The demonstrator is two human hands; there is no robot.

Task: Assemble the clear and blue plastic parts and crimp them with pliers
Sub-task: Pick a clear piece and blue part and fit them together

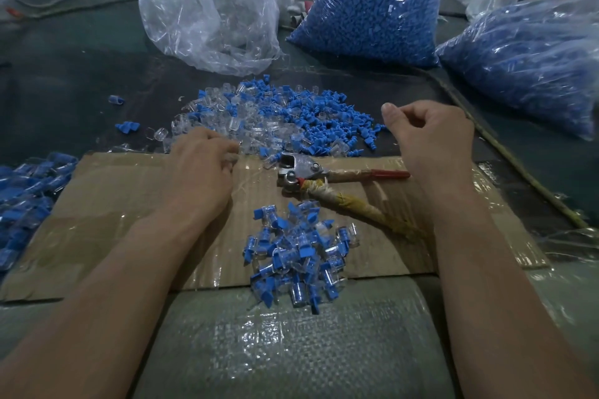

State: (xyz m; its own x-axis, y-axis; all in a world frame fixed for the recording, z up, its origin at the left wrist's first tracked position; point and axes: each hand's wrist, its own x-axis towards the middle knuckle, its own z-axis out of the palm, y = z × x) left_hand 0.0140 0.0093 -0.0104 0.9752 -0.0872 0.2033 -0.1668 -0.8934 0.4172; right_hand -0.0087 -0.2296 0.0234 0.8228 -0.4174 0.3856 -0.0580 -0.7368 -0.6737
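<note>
A loose heap of clear and blue plastic parts lies on the dark mat beyond the cardboard sheet. My left hand rests at the heap's near edge, its fingertips curled around a small clear part. My right hand hovers over the right side of the heap with fingers curled and thumb out; nothing shows in it. The pliers lie on the cardboard between my hands, jaws to the left, one red handle and one yellow-wrapped handle to the right. A pile of joined clear-and-blue pieces sits near me.
A clear bag of clear parts and two bags of blue parts stand at the back. More joined pieces lie at the left edge. A woven plastic sack covers the foreground. A thin stick runs along the right.
</note>
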